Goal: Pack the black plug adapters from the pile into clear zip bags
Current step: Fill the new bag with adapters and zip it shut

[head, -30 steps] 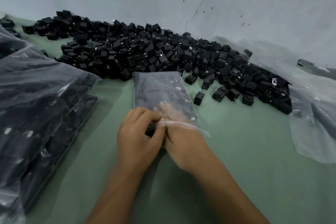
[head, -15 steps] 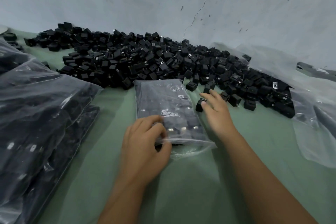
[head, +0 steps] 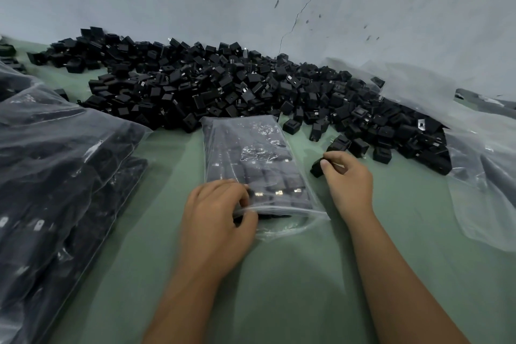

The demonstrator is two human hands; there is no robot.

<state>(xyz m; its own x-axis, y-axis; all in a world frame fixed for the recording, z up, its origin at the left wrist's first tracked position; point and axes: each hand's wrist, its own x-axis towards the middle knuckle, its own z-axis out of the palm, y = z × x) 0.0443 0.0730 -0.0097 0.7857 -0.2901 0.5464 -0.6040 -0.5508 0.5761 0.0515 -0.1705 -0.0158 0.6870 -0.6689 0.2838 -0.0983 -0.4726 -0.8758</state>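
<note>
Clear plastic zip bag (head: 252, 165) lies flat on the green table (head: 363, 232), mouth toward the person, and the left hand (head: 215, 220) pinches the open lip, probably so the slot stays wide enough to feed. Right hand (head: 347, 179) has its fingers curled round one black adapter (head: 317, 167) just beside the bag, with the big pile (head: 223, 89) sitting close behind so each reach is short

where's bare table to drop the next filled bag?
Bare green table lies near the person, around both forearms. A strip also runs between the zip bag and the big filled bag on the left. The far side is crowded by the adapter pile; the right edge is covered by loose plastic.
</note>
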